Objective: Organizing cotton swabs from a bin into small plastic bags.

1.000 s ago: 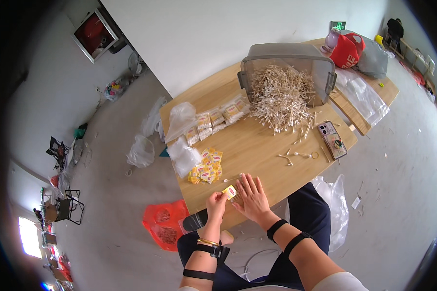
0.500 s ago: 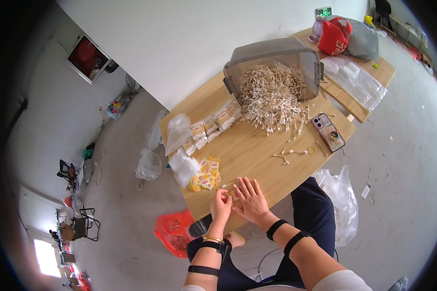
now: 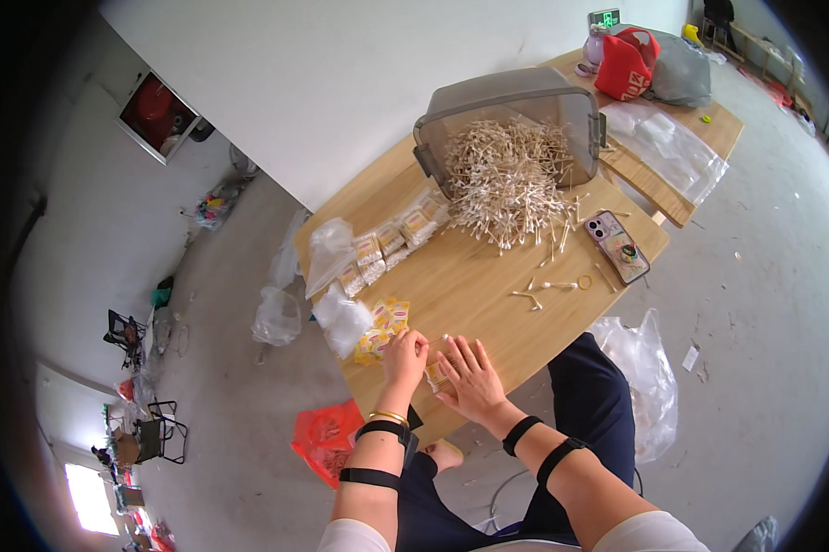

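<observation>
**Head view: two hands meet on a small packet at the table's near edge**

Head view, starting at the left. On the floor lies a clear bag [image 3: 276, 316], and nearer the person an orange bag [image 3: 325, 440]. On the left end of the wooden table [image 3: 488, 304] sit more clear bags [image 3: 327, 248]. Beside them is a row of small packs [image 3: 391, 244]. Just below that row lies a little heap of yellow packets [image 3: 382, 329].

Next comes the left hand [image 3: 403, 357]. It rests on the table's near edge, right beside the yellow packets. Its fingers are curled in and pinch one end of a small packet [image 3: 436, 375]. The right hand [image 3: 468, 379] touches the left one. Its fingers are spread wide and lie flat over the small packet, pressing it onto the table. Most of the packet is hidden under that hand. Both arms wear black bands, and the left wrist has a gold bangle.

Further right, a few loose sticks [image 3: 548, 287] lie on the bare wood. Behind them a grey bin [image 3: 516, 101] is tipped on its side, and a big pile of sticks [image 3: 506, 175] spills out of it. A phone [image 3: 617, 245] lies flat near the pile. At the far right end sit a red bag [image 3: 626, 64] and clear sheets [image 3: 663, 147]. Another clear bag [image 3: 640, 368] lies on the floor by the person's leg.
</observation>
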The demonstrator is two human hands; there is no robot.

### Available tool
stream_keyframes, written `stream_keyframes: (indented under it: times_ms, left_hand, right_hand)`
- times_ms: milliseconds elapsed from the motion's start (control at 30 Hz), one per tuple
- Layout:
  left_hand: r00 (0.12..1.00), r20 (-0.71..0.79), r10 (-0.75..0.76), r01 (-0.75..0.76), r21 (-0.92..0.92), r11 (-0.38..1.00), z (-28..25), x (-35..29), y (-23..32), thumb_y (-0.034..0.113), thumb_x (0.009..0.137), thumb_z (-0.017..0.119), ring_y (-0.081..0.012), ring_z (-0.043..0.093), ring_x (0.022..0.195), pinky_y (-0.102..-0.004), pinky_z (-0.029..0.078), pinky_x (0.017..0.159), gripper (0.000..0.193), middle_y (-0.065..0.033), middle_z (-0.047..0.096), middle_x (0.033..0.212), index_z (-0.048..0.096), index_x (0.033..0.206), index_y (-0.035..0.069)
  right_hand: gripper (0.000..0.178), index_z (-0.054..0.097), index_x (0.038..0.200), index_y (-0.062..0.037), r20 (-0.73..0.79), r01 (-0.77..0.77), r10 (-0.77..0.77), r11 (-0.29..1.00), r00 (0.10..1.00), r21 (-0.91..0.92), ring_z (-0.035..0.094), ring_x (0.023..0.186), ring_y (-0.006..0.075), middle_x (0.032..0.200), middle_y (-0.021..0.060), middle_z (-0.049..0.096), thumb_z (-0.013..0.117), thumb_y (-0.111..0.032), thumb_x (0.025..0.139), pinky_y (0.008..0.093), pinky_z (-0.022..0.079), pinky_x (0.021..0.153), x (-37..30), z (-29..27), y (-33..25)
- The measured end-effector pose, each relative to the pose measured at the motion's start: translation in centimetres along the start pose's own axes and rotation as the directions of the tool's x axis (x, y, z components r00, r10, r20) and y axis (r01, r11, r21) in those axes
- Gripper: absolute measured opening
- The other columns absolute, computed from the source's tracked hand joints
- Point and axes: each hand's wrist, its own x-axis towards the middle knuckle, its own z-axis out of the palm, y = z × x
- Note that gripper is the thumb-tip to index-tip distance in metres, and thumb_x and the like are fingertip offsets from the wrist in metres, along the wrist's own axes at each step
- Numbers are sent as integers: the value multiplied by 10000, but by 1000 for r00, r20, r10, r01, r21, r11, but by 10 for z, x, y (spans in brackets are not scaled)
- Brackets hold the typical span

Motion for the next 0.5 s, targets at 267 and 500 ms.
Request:
stream_keyframes:
  times_ms: [267,500]
  left_hand:
    - [957,-284,-58,20,-137,990,-27,10,6,145,795,775,-284,628,898,-413,509,801,181,-91,633,981,674,941,107]
    - [922,-203,-330,295,-183,938,-80,-92,-39,222,878,745,-193,651,713,-336,522,681,179,-74,695,802,682,899,55]
  right_hand:
    - [813,351,1553,-133,42,21,-20,999,999,-37,176,1537,299,1642,134,256,515,-612,917,513,88,1251,1,-2,-6]
    - [819,348,1558,-132,21,14,-13,999,1000,-52,162,1539,321,1641,157,245,509,-624,923,518,78,1251,2,2,0]
